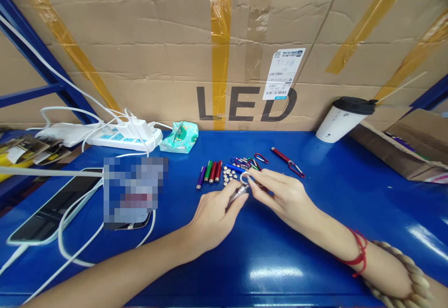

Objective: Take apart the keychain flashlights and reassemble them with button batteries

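Observation:
My left hand (214, 214) is closed round a small silver flashlight (238, 192), tilted up to the right. At the flashlight's upper end, the fingertips of my right hand (287, 198) pinch a silver carabiner clip (244, 175); whether the two are joined I cannot tell. Just beyond lie several button cells (229, 175) and a blue tube (235, 168), partly hidden by my right fingers. To their left, purple (201, 178), green (208, 171) and red (219, 171) tubes stand in a row. Coloured carabiners (252, 163) lie behind, and a red flashlight (280, 154) with a red clip rests farther right.
On the left are a power strip (122, 138), white cables, a phone (52, 210) and a blurred-out item (135, 191). A tissue pack (180, 137) sits behind. Rightward stand a lidded cup (339, 123) and an open cardboard box (388, 151). A large carton (168, 56) walls off the back.

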### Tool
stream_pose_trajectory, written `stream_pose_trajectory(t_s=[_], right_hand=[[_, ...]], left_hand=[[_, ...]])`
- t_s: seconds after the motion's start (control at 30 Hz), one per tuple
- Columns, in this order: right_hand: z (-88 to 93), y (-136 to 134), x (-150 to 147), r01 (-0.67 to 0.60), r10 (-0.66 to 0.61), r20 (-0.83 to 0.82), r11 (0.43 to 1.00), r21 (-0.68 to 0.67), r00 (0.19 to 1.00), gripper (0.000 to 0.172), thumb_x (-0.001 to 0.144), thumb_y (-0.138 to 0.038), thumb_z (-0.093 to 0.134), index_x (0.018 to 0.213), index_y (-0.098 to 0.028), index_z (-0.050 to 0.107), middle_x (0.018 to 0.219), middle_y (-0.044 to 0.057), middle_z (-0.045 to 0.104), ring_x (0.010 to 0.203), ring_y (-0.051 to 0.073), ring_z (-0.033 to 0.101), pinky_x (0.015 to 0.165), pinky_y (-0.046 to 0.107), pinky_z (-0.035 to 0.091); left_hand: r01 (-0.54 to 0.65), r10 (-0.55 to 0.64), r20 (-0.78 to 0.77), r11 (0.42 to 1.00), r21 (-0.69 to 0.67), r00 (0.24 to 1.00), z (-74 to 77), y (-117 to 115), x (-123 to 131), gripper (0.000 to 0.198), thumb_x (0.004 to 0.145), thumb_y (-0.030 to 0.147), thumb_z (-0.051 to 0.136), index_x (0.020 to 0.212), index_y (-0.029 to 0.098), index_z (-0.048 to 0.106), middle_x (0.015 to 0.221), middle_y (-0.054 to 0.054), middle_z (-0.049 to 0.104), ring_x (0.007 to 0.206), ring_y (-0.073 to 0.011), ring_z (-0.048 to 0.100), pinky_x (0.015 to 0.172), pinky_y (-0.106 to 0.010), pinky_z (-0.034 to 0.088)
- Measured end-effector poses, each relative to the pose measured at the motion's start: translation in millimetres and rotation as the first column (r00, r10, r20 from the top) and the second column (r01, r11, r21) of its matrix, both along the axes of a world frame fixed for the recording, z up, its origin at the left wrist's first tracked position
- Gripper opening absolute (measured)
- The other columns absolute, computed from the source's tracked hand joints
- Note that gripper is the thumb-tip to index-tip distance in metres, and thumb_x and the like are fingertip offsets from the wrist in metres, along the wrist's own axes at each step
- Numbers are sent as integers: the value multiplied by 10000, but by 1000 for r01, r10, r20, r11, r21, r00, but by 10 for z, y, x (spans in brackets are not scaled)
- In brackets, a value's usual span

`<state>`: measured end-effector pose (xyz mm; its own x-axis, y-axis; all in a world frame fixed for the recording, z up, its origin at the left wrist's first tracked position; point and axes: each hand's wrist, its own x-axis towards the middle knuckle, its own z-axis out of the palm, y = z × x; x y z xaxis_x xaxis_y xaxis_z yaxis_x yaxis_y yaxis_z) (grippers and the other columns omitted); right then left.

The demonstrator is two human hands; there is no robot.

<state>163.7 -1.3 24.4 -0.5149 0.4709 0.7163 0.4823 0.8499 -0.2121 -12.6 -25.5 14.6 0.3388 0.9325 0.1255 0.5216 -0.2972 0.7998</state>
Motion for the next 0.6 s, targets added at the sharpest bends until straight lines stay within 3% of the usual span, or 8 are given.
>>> stream_pose_trajectory(t_s=[0.27, 0.4, 0.5, 0.6], right_hand=[[-8, 4, -8, -8, 7, -12, 995, -95, 1000, 224, 955, -216, 422, 1046, -137, 611, 814, 72, 644, 717, 168, 623, 656, 265, 544], [-9, 13, 10, -40, 37, -21, 981, -190, 999, 250, 946, -211, 446, 1154, -161, 575, 953, 83, 642, 821, 181, 620, 741, 280, 537], [-11, 26, 34, -96, 101, -3, 940, -327, 995, 372, 934, -214, 480, 1305, -201, 457, 1088, 78, 600, 820, 161, 603, 710, 260, 535], [-17, 29, 43, -109, 132, 13, 861, -497, 991, 550, 905, -276, 540, 1399, -209, 307, 1109, 72, 588, 737, 140, 594, 632, 239, 538]], left_hand=[[-58, 62, 69, 997, -53, 996, -27, 23, -4, 184, 899, 367, 389, 922, 235, 515, 567, 52, 461, 505, -132, 422, 522, -217, 274], [-110, 115, 105, 993, -48, 988, -23, 43, 7, 182, 897, 358, 409, 954, 235, 530, 640, 43, 539, 559, -131, 492, 536, -212, 305], [-165, 169, 115, 985, -47, 979, -36, 76, 11, 162, 882, 316, 447, 981, 245, 554, 775, 25, 623, 680, -152, 572, 597, -217, 352], [-106, 110, 99, 993, -46, 989, -61, 104, 5, 124, 860, 275, 488, 947, 244, 571, 849, 13, 649, 784, -179, 602, 654, -227, 389]])
